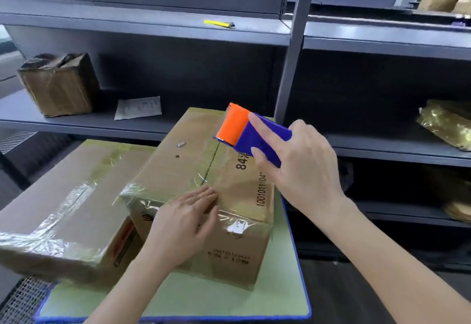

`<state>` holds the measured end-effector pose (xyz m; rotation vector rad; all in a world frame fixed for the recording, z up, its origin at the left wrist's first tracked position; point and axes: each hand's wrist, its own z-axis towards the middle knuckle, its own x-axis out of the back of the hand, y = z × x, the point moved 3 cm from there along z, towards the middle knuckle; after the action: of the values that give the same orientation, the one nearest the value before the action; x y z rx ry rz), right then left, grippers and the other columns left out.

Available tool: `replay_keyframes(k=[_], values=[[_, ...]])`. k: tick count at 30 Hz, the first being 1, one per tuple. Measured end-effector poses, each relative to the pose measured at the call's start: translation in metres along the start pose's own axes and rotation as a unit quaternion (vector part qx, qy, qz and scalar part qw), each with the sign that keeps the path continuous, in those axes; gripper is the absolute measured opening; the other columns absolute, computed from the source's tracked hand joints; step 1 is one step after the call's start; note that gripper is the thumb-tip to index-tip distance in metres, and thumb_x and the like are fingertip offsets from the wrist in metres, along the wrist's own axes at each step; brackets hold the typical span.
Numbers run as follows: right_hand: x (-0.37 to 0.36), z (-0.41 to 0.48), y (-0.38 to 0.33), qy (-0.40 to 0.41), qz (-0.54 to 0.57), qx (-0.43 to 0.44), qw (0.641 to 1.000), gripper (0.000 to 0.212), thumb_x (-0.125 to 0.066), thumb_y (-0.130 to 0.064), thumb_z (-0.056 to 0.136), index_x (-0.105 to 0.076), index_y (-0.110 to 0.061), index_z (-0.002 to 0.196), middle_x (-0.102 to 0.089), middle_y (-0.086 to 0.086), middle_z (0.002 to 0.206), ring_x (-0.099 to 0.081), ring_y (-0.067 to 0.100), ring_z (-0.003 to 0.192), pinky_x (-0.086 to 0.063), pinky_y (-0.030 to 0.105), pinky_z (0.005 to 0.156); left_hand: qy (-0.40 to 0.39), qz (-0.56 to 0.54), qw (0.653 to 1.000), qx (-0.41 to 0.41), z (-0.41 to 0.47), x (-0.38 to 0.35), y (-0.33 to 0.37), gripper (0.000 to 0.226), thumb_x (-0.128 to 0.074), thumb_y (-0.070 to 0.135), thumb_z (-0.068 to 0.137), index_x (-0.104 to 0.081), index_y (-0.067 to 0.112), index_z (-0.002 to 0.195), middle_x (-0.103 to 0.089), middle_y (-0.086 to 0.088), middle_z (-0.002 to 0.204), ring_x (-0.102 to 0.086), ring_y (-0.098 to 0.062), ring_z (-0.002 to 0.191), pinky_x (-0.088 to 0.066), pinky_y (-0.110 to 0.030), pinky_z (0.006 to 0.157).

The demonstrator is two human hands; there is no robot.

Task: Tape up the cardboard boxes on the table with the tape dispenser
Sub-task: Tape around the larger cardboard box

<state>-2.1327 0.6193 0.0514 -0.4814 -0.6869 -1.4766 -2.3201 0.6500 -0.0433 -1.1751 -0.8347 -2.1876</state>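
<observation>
shelf box [58,85]: far left on the grey shelving, brown, crumpled top, wrapped in clear tape.
left box [63,209]: on the table's left side, wrinkled clear tape over its top and near edge; right side tucked against the centre box.
paper slip [139,107]: flat on the same shelf, right of the shelf box.
centre box [178,170]: mid-table, larger and taller, printed text on top and front, clear tape over the centre seam and near top edge.
left hand [186,224]: flat on the centre box's near top edge, fingers straight and close together, pressing on the tape.
yellow cutter [219,23]: lying on the upper shelf.
tape dispenser [251,133]: blue body, orange front end, over the far right part of the centre box's top; contact with the box, cannot tell.
table [280,285]: pale green top, blue rim.
right hand [300,168]: clamped on the dispenser's blue body, index finger along its top, thumb on the near side.
gold-wrapped parcels [446,123]: on the right-hand shelves.
</observation>
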Motion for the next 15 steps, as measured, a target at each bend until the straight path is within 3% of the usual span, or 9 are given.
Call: replay_keyframes(k=[4, 6, 9, 11, 13, 15], values=[[-0.036, 0.011, -0.04, -0.01, 0.014, 0.03, 0.999, 0.057, -0.052, -0.041, 0.091, -0.041, -0.022, 0.143, -0.047, 0.011, 0.077, -0.045, 0.026, 0.069, -0.039, 0.035, 0.062, 0.023, 0.048, 0.996, 0.076, -0.017, 0.022, -0.067, 0.047, -0.034, 0.034, 0.092, -0.074, 0.011, 0.102, -0.07, -0.001, 0.109, -0.062, -0.017, 0.111, -0.043, -0.031, 0.1], [-0.054, 0.012, -0.058, -0.022, 0.021, 0.036, 0.999, 0.07, -0.071, -0.037, 0.081, -0.043, -0.018, 0.142, -0.048, 0.01, 0.078, -0.047, 0.027, 0.071, -0.042, 0.037, 0.064, 0.045, 0.046, 0.986, 0.154, -0.026, 0.036, -0.087, 0.042, -0.04, 0.034, 0.093, -0.073, 0.009, 0.1, -0.07, -0.005, 0.11, -0.063, -0.023, 0.11, -0.049, -0.038, 0.092], [-0.076, 0.012, -0.079, -0.04, 0.031, 0.029, 0.998, 0.076, -0.078, -0.035, 0.073, -0.046, -0.014, 0.139, -0.051, 0.01, 0.08, -0.05, 0.027, 0.073, -0.044, 0.039, 0.067, 0.043, 0.002, 0.963, 0.266, -0.031, 0.046, -0.1, 0.031, -0.053, 0.032, 0.094, -0.067, 0.007, 0.106, -0.071, -0.012, 0.099, -0.066, -0.03, 0.093, -0.049, -0.037, 0.073], [-0.086, 0.012, -0.088, -0.048, 0.054, 0.014, 0.997, 0.079, -0.079, -0.035, 0.072, -0.046, -0.012, 0.139, -0.051, 0.009, 0.08, -0.051, 0.027, 0.074, -0.045, 0.04, 0.069, 0.045, -0.032, 0.957, 0.283, -0.032, 0.045, -0.101, 0.038, -0.052, 0.039, 0.094, -0.064, 0.007, 0.111, -0.071, -0.011, 0.091, -0.065, -0.033, 0.086, -0.048, -0.039, 0.071], [-0.095, 0.011, -0.093, -0.057, 0.059, 0.007, 0.997, 0.083, -0.081, -0.033, 0.069, -0.044, -0.011, 0.14, -0.051, 0.008, 0.08, -0.051, 0.027, 0.074, -0.046, 0.041, 0.071, 0.061, -0.07, 0.948, 0.303, -0.034, 0.04, -0.101, 0.039, -0.054, 0.037, 0.093, -0.062, 0.01, 0.118, -0.071, -0.01, 0.096, -0.064, -0.032, 0.092, -0.048, -0.04, 0.078], [-0.102, 0.01, -0.091, -0.061, 0.06, -0.004, 0.996, 0.086, -0.083, -0.032, 0.067, -0.043, -0.01, 0.14, -0.052, 0.009, 0.082, -0.052, 0.028, 0.076, -0.042, 0.041, 0.077, 0.082, -0.086, 0.947, 0.298, -0.037, 0.035, -0.093, 0.041, -0.062, 0.035, 0.088, -0.065, 0.007, 0.118, -0.073, -0.009, 0.089, -0.068, -0.029, 0.084, -0.051, -0.036, 0.074]])
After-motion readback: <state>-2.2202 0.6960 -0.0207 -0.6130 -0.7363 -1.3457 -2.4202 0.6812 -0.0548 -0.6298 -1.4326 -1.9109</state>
